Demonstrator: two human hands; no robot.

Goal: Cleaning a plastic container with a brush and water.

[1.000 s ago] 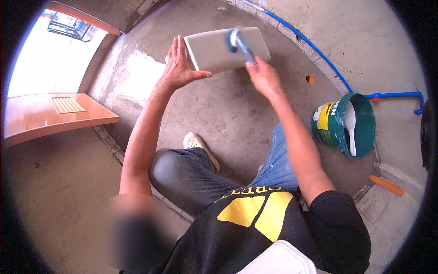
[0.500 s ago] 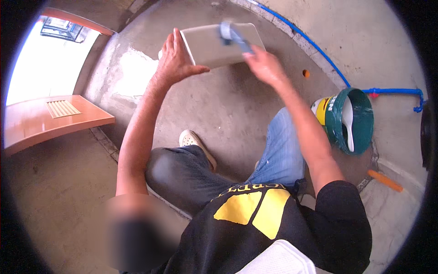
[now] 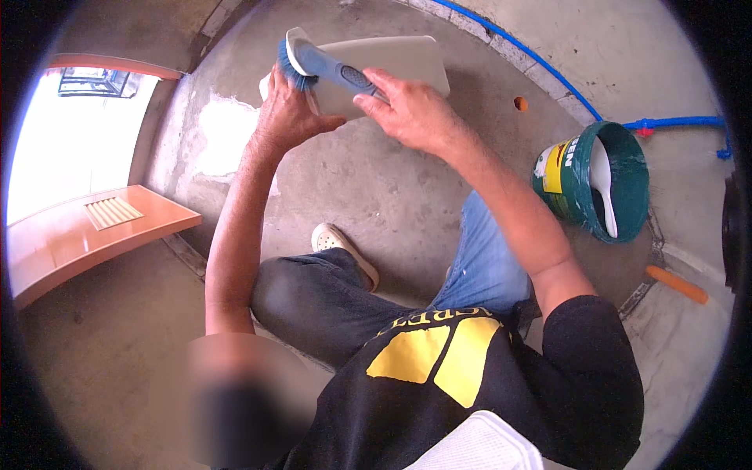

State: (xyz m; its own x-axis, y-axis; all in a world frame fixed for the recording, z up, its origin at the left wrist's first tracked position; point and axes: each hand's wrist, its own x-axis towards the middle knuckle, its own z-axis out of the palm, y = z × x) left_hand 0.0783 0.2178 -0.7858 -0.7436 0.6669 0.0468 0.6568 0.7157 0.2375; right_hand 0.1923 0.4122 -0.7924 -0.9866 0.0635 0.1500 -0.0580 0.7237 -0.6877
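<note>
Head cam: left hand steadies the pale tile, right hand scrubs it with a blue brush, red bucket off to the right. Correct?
One thing is off: the bucket is green, not red, as the head view shows. The rest stands: the left hand steadies the pale tile, the right hand works the blue brush on it, and the bucket sits off to the right on the concrete floor.

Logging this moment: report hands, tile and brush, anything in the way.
Left hand braces pale tile from beneath. Right hand grips blue brush, bristles at tile's left edge. Green bucket off right, clear.
</note>
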